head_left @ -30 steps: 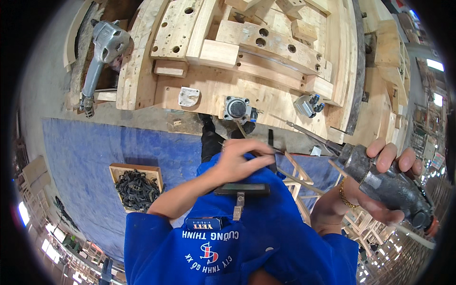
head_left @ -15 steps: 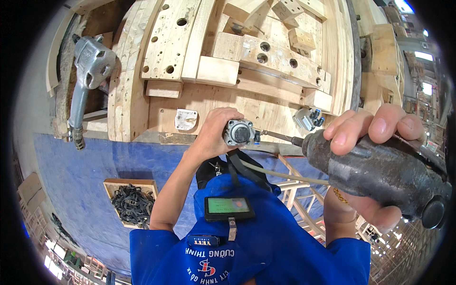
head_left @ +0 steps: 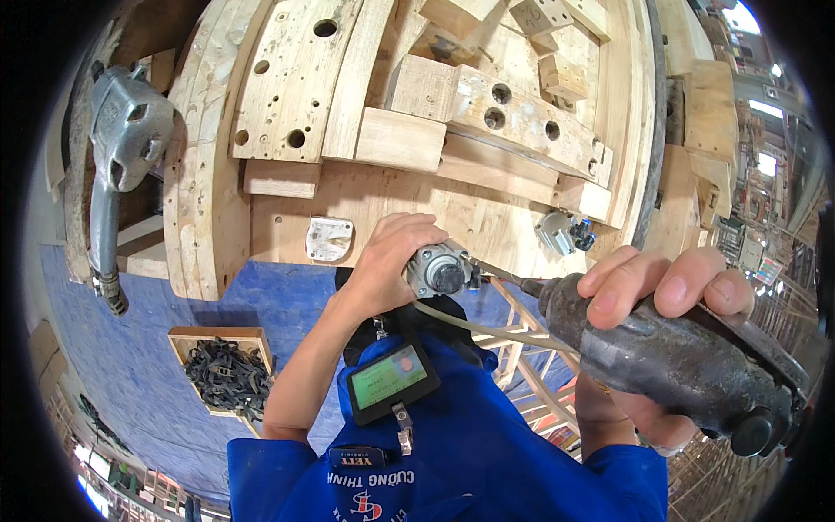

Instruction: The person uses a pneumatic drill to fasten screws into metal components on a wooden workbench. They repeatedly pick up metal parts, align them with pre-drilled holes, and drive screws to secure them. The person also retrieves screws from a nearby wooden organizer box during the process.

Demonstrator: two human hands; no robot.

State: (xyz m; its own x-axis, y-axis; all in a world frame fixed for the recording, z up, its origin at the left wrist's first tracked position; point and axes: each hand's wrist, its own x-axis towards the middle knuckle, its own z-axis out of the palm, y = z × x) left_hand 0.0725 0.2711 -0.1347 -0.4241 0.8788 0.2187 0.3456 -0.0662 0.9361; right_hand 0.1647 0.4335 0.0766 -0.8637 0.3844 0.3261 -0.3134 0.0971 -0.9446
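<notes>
My left hand (head_left: 387, 265) is closed around a small silver pneumatic cylinder (head_left: 435, 268) with a round dark end, just off the front edge of the wooden workbench. In my right hand (head_left: 665, 283) is a dark, worn air screwdriver (head_left: 670, 361), its fingers wrapped over the body. The driver's thin bit (head_left: 507, 275) points left, its tip at the side of the cylinder; the exact contact is too small to make out. A pale hose (head_left: 496, 331) runs below the bit toward the driver.
On the bench lie a white metal plate (head_left: 330, 239) and a silver fitting with blue connectors (head_left: 557, 233). Behind them stands a wooden jig (head_left: 513, 113) with drilled holes. A metal air tool (head_left: 130, 130) hangs at the left. Below is a wooden box (head_left: 217, 333) of black straps.
The view has shifted, so the bench and air tool appear farther left. The driver sits slightly lower and more tilted, its bit still at the cylinder. Both hands keep their holds.
</notes>
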